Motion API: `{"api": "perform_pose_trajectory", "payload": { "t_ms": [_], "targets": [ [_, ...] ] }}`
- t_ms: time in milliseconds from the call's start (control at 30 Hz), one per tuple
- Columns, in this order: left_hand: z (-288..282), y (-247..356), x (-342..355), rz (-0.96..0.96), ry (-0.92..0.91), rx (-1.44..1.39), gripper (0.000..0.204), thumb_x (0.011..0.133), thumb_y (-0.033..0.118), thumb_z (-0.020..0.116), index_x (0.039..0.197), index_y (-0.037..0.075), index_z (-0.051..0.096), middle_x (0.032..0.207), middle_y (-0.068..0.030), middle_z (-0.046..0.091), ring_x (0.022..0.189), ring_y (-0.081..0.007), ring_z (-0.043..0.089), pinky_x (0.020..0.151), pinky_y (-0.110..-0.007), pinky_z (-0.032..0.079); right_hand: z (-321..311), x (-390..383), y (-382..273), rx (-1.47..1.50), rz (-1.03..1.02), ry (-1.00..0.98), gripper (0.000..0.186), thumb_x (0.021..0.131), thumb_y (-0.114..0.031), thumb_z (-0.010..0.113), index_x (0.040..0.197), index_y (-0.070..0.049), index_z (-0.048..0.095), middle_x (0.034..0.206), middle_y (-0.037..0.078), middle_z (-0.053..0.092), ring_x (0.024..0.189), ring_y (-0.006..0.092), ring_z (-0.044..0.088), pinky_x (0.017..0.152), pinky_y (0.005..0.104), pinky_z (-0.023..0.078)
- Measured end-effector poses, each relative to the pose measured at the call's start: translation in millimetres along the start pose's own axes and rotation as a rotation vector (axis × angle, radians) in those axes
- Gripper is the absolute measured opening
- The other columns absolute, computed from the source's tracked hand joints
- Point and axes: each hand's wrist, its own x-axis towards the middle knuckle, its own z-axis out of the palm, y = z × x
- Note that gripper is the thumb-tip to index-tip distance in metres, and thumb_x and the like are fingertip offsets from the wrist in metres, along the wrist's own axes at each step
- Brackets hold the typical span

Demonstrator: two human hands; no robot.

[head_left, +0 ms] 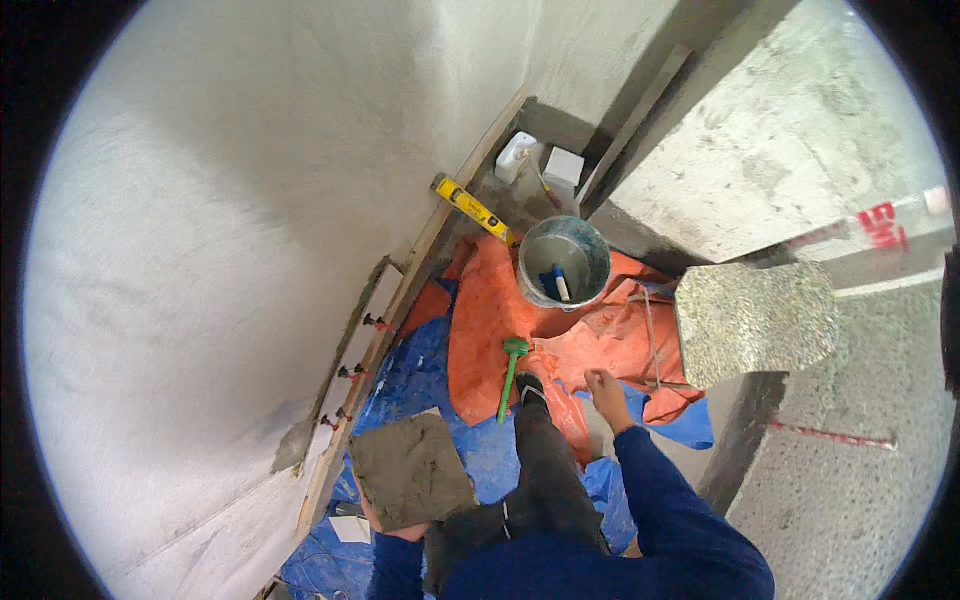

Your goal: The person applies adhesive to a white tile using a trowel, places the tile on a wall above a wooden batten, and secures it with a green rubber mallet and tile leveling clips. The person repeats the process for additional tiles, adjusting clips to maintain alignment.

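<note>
My left hand (398, 530) holds a square tile (412, 470) from beneath at the bottom left, its upper face coated in grey mortar; most of the fingers are hidden under it. My right hand (606, 398) is empty, fingers loosely bent, over the orange sheet (480, 315) at centre right. A green mallet (508, 380) lies beside my foot. A short row of white tiles (365, 325) with black-and-red levelling clips runs along the left wall's base.
A yellow level (473, 205) rests by a wooden batten (500, 125). A bucket (563, 240) holds a blue-handled tool. Behind it are a white jug (513, 155) and white block (563, 168). A speckled seat-like board (755, 325) stands right, with blue sheeting (410, 370) underfoot.
</note>
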Motion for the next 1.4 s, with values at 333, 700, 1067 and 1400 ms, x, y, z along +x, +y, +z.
{"api": "perform_pose_trajectory", "payload": {
  "t_ms": [333, 700, 1067, 1400],
  "targets": [
    [-125, -57, 196, -0.089, -0.02, -0.265, 0.065, 0.107, 0.058, 0.042, 0.154, 0.015, 0.048, 0.162, -0.011, 0.045, 0.147, -0.0339, 0.044, 0.124, -0.054, 0.029, 144, 370, 24, -0.2, -0.297, 0.046, 0.038, 0.096, -0.035, 0.069, 0.119, -0.005, 0.072, 0.104, 0.026, 0.074, 0.098, 0.0451, 0.071, 0.085, 0.0514, 0.054],
    [-323, -63, 260, 0.674, 0.148, 0.179, 0.064, 0.105, 0.011, 0.059, 0.162, 0.012, 0.031, 0.154, -0.0088, 0.052, 0.14, -0.0252, 0.052, 0.118, -0.045, 0.042, 213, 569, 141, -0.693, -0.63, -0.171, 0.031, 0.099, -0.019, 0.057, 0.122, -0.002, 0.069, 0.111, 0.025, 0.072, 0.104, 0.0432, 0.068, 0.088, 0.05, 0.055],
    [-316, -66, 211, 0.653, -0.323, -0.417, 0.061, 0.108, 0.053, 0.043, 0.153, 0.012, 0.048, 0.158, -0.0136, 0.049, 0.143, -0.0353, 0.048, 0.123, -0.055, 0.03, 226, 614, 129, -0.699, -0.833, -0.038, 0.026, 0.101, -0.017, 0.056, 0.118, -0.001, 0.068, 0.109, 0.023, 0.07, 0.099, 0.0415, 0.065, 0.088, 0.0499, 0.052],
    [-321, -46, 202, 0.805, -0.476, -0.407, 0.064, 0.11, 0.053, 0.037, 0.157, 0.01, 0.044, 0.162, -0.0187, 0.043, 0.147, -0.04, 0.042, 0.124, -0.059, 0.028, 183, 527, 90, -0.708, -0.784, 0.081, 0.024, 0.093, -0.007, 0.058, 0.114, -0.002, 0.068, 0.106, 0.026, 0.07, 0.098, 0.0443, 0.066, 0.085, 0.0511, 0.052]
  ]
}}
